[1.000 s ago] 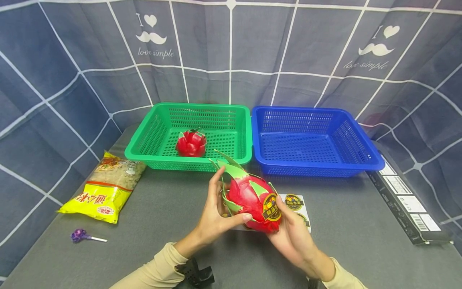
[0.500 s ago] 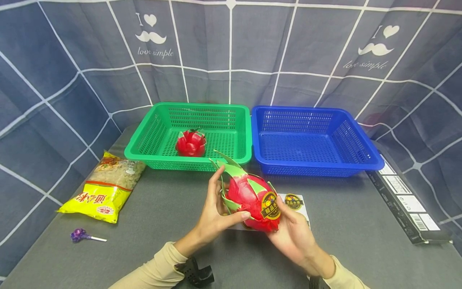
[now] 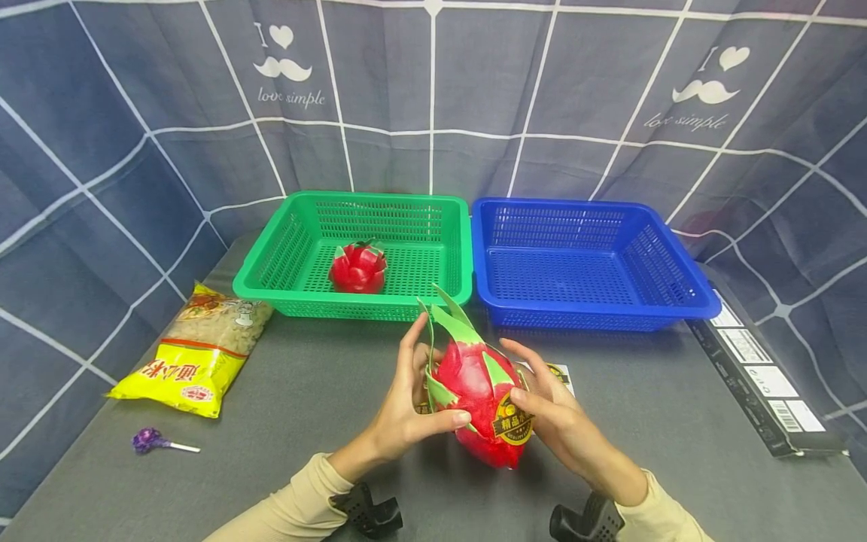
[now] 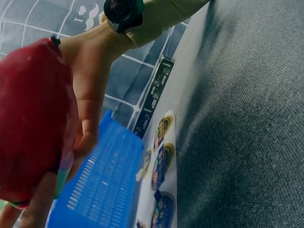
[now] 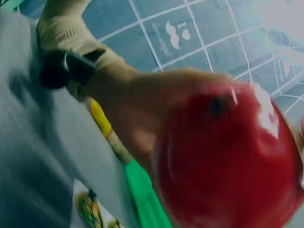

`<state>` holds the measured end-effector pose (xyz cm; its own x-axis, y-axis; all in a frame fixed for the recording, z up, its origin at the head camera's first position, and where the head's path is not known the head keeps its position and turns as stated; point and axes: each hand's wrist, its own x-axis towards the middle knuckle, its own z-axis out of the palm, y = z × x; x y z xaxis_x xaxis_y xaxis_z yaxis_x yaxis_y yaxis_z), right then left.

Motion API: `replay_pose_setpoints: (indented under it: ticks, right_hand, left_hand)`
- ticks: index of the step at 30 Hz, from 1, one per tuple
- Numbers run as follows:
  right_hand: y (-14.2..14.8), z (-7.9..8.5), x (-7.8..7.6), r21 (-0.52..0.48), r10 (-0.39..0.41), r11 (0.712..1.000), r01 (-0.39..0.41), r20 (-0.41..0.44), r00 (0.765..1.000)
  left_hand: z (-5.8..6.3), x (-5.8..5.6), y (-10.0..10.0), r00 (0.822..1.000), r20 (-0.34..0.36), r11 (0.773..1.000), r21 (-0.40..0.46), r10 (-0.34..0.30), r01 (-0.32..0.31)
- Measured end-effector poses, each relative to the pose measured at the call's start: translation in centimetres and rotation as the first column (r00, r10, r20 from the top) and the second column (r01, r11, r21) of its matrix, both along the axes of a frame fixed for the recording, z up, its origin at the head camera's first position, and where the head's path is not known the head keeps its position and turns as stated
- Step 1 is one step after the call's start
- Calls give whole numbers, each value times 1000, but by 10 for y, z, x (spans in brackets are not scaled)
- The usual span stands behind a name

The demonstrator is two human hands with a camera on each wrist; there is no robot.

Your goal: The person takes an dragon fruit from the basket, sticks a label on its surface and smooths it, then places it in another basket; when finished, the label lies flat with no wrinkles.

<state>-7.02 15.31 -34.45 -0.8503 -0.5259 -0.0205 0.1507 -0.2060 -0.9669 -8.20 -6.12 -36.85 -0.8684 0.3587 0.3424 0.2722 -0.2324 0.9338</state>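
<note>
Both hands hold a red dragon fruit [image 3: 474, 373] with green leaf tips above the table, its leafy end pointing away. My left hand [image 3: 400, 410] grips its left side, thumb on top. My right hand [image 3: 565, 421] is on the right side, thumb on a round black-and-gold sticker [image 3: 512, 425] on the skin, fingers reaching behind. Under and behind the fruit lies a white sheet of similar stickers [image 3: 561, 374], mostly hidden in the head view; the left wrist view shows several stickers on the sheet [image 4: 164, 156]. The fruit's smooth lower end [image 5: 228, 156] fills much of the right wrist view.
A green basket [image 3: 291, 301] with another dragon fruit [image 3: 359, 269] stands at the back, beside a blue basket [image 3: 582, 310]. At left lie a yellow pasta bag [image 3: 196, 354] and a purple lollipop [image 3: 150, 441]. A long black box [image 3: 765, 376] lies at right.
The fruit's lower end has swung down toward me, and the sticker moved with it. My right hand has shifted from under that end to the right side, thumb on the sticker.
</note>
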Motion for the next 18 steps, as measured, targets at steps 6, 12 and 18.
replay_pose_setpoints:
  ticks: [6,12,18]
  right_hand:
    - [5,2,-4,145,65,988,-52,-85,994]
    - [9,2,-6,165,184,973,-160,-145,972]
    - [10,2,-4,157,285,953,-257,-191,939]
  left_hand:
    - [0,1,-1,998,-2,998,-3,-70,70]
    - [-3,-1,-2,990,-33,991,-17,-135,134]
    - [-5,-3,-3,978,-93,982,-11,-189,189]
